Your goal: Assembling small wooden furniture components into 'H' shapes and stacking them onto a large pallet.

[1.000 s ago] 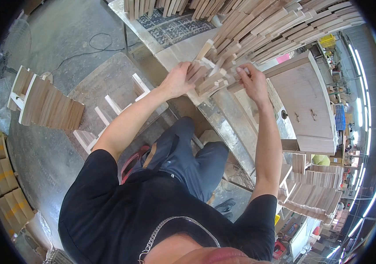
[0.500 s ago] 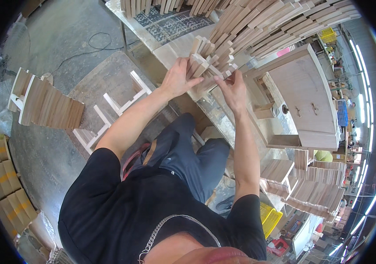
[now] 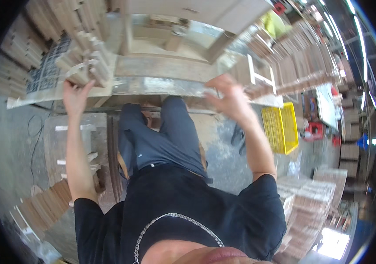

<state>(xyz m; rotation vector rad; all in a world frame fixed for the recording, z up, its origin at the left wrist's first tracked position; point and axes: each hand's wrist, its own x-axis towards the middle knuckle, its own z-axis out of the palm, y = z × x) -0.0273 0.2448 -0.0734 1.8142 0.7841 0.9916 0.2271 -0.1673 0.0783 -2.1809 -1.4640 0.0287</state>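
While the cluster of short wood pieces [image 3: 86, 66] sits heaped at the bench's [image 3: 161, 83] left end, left hand [image 3: 75, 94] touches its underside, fingers spread. Right hand [image 3: 229, 99] hovers open, empty, near stacked slats [image 3: 293, 66]. Sorting looks barely under way; yellow crate [image 3: 280, 127] stands beyond.

Bundle of short pale wooden blocks [image 3: 85, 66], square-cut ends facing out, stacked in a loose, uneven cluster on the counter [image 3: 161, 86] near its left end. Lower blocks touch the fingertips of the left hand [image 3: 75, 94]. Blurred; number of pieces cannot be told.
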